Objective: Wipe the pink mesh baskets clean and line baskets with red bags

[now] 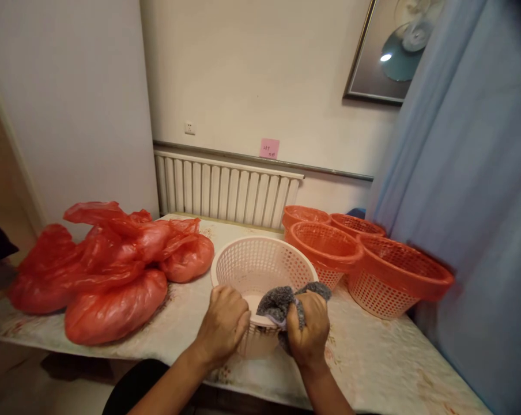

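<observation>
And there it was, the white basket (243, 262), lower centre of the frame, upright on the flowered tablecloth (368, 346)! Your left hand (225, 324) had its fingers curled together, clamped on the near rim, seemingly to steady the basket. Your right hand (311, 327) had its fingers closed tight around a bunched grey cloth (275, 304), pressed against the rim just beside it, probably so the fabric stayed tucked in your fist. And the textures! Stiff, round, latticed plastic against soft, nubbly fabric. Centre right, red-lined baskets (384, 288) clustered, thin glossy film folded over their rims, likely to hold it there. Lower left, bulging red bags (117, 311) slumped together, wrinkled and shiny, apparently set aside to leave you room.
</observation>
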`<control>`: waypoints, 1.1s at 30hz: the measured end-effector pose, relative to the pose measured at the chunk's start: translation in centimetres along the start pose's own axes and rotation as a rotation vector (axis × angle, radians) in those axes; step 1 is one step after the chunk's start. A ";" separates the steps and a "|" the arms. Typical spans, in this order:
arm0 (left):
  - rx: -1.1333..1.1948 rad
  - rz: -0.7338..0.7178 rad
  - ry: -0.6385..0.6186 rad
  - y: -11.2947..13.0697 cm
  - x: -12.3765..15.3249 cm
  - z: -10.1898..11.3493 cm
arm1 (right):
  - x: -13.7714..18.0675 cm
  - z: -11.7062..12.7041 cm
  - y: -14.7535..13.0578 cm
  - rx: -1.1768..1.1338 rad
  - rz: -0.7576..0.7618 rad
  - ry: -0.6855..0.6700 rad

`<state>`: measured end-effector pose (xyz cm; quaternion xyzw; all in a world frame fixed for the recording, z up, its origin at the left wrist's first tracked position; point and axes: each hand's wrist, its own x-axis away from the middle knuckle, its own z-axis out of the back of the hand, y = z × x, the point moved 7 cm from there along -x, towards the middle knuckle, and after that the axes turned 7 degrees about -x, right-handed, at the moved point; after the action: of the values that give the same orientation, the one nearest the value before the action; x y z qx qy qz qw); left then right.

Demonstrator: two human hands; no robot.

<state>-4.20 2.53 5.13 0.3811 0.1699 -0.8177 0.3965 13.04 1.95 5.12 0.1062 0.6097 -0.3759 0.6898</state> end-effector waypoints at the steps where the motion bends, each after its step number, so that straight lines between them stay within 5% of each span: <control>1: -0.019 0.006 0.014 0.9 0.2 -0.1 | 0.4 -0.2 -1.1 0.031 0.009 0.005; 8: -0.022 0.029 0.050 2.4 0.0 -0.7 | 0.7 -1.1 -3.3 0.040 0.076 -0.159; 13: -0.016 0.034 0.039 1.2 -1.0 -0.9 | -1.2 -0.4 1.0 -0.035 0.066 -0.240; 21: 0.038 -0.009 0.006 -0.7 -1.1 -1.1 | -2.8 1.2 7.4 -0.161 0.017 -0.162; 26: 0.033 -0.007 -0.008 -1.8 -1.0 -0.6 | -1.9 0.7 4.7 -0.038 -0.033 -0.042; 33: -0.052 0.022 0.019 2.1 -0.7 -1.0 | -0.1 -0.6 -1.5 0.140 -0.017 -0.051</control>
<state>-1.84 2.14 5.06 0.3805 0.1905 -0.8049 0.4136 11.57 1.34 5.57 0.1394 0.5649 -0.4258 0.6929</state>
